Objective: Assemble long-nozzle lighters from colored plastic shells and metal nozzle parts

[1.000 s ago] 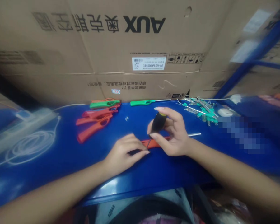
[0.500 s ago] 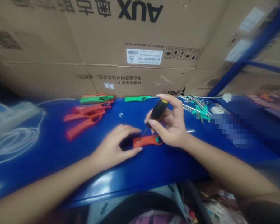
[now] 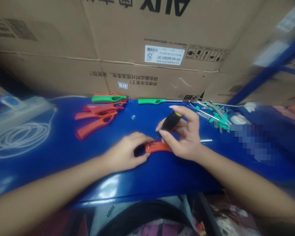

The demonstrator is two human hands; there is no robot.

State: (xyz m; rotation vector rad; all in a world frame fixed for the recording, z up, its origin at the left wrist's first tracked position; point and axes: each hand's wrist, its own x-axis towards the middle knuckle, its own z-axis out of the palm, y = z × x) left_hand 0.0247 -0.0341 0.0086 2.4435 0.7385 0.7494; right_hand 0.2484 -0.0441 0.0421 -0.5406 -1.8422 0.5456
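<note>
An orange lighter handle (image 3: pixel 161 147) lies flat on the blue table, its right end hidden behind my right hand. My left hand (image 3: pixel 125 151) is closed about its left end, thumb on the near side and fingers on the far side. In my right hand (image 3: pixel 188 136) is a screwdriver (image 3: pixel 170 124) with a black and yellow grip, held tilted. Its thin shaft points down at the left part of the handle, where small metal bits show. Whether the tip touches is too blurred to tell. A metal tube (image 3: pixel 206 140) sticks out to the right of my right hand.
Red-orange lighter handles (image 3: pixel 95 126) and a green one (image 3: pixel 105 99) are piled at left. Behind lies a green lighter (image 3: pixel 149 101) with a metal rod. Rods with green parts (image 3: pixel 221 119) are heaped at right. A white cable coil (image 3: pixel 22 137) and a cardboard box (image 3: pixel 127 62) flank the workspace.
The view has shifted, so the scene sits a little further right and the box higher. My left thumb and fingers have closed in on the handle's end. The screwdriver leans more.
</note>
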